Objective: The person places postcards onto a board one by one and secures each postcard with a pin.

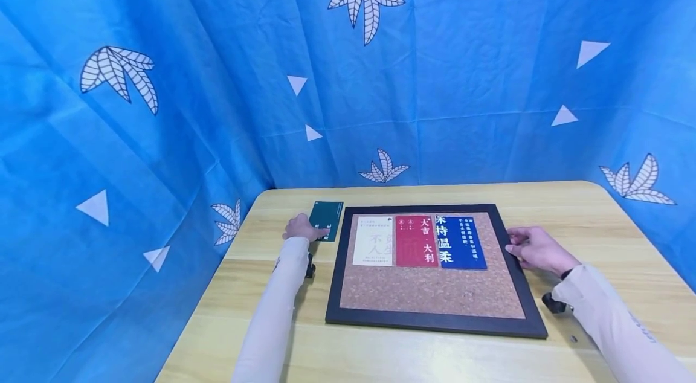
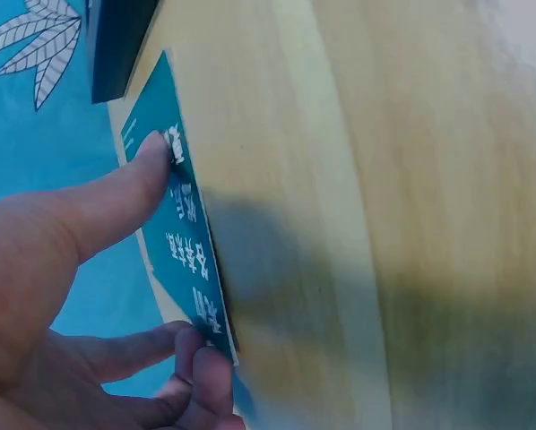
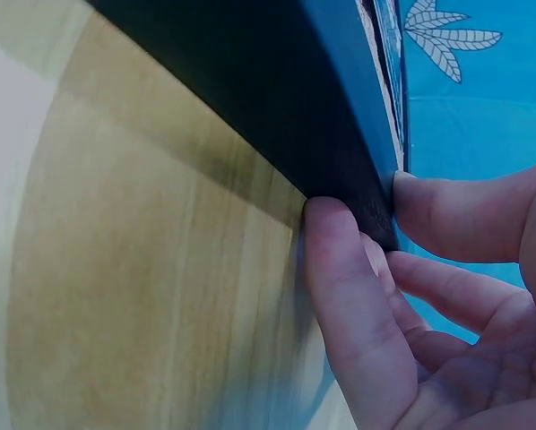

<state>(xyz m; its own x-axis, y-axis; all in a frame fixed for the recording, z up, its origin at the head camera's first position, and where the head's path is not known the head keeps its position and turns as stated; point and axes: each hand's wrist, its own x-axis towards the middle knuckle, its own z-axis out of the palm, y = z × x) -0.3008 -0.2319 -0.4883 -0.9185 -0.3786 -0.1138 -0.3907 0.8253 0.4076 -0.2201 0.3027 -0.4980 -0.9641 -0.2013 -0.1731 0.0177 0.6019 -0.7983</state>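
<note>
A dark green card [image 1: 327, 212] with white characters lies on the table left of a black-framed cork board [image 1: 429, 321]. My left hand [image 1: 299, 228] holds this card, thumb [image 2: 147, 184] on its printed face and curled fingers at its edge. At the board's right side, my right hand [image 1: 541, 250] pinches the black frame [image 3: 340, 116] between thumb and fingers. Across the upper cork, side by side, lie a white card [image 1: 372, 232], a red card [image 1: 409, 250] and a blue card [image 1: 467, 250].
The light wooden table [image 1: 244, 310] carries the board near its middle. A blue patterned curtain [image 1: 467, 87] hangs behind the table and along its left side. A small dark spot [image 1: 573, 339] shows on the table at right, too small to identify.
</note>
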